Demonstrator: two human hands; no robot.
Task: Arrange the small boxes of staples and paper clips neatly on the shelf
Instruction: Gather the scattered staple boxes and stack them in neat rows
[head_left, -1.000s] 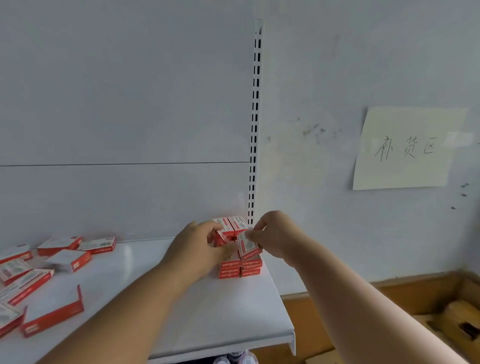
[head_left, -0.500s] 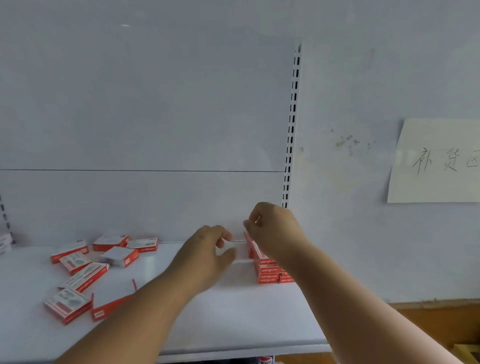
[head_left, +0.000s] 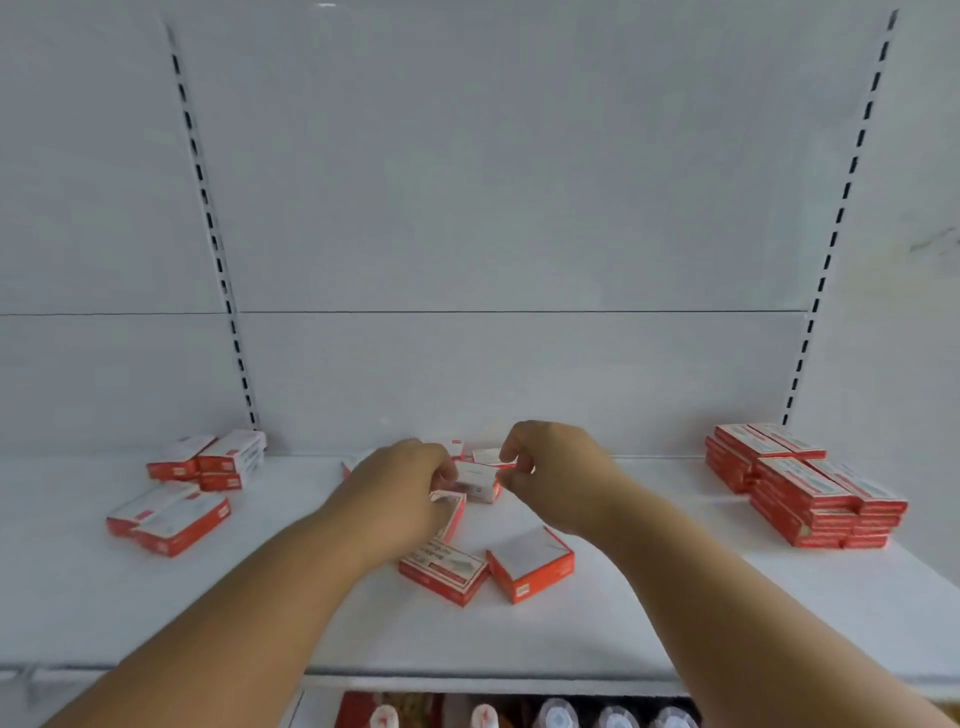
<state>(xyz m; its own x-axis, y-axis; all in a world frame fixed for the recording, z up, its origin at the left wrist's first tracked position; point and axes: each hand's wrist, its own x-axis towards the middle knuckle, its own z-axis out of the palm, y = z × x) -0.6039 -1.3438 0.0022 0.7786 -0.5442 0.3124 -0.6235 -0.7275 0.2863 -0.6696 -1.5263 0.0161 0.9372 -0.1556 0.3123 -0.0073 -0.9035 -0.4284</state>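
Small red and white boxes lie on a white shelf (head_left: 675, 613). A neat stack of boxes (head_left: 810, 493) stands at the right, by the back wall. Loose boxes are scattered in the middle: two near the front (head_left: 447, 569) (head_left: 530, 564) and a few further back. My left hand (head_left: 400, 493) curls its fingers round a tilted box (head_left: 453, 512) there. My right hand (head_left: 558, 475) pinches the edge of a small box (head_left: 485, 456) at the back. Another box (head_left: 478, 482) sits between the two hands.
More loose boxes lie at the left, one pile near the wall (head_left: 218, 460) and one nearer the front (head_left: 169, 519). Slotted uprights (head_left: 841, 208) run up the white back panel. Bottle caps (head_left: 556, 717) show on the shelf below.
Both hands have left the stack at the right and moved left to the loose boxes in the middle. The view has swung left with them, and each hand has closed on a box.
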